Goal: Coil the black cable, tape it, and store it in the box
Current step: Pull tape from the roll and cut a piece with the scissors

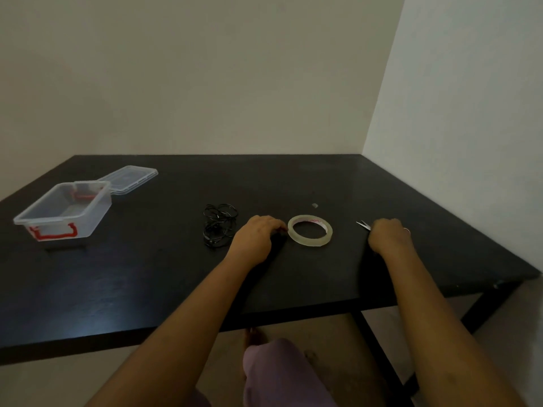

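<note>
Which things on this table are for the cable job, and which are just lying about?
For the job: black cable, tape roll, scissors, clear box, its lid.
Just lying about: small pale scrap behind the tape roll.

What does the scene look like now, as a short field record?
cable: black cable loosely bundled on table, untouched
tape: tape roll flat, right of cable
left hand: fingers curled at roll's left edge; grip unclear
right hand: curled over scissors, blades poking out
box: open, far left, lid behind it
</note>
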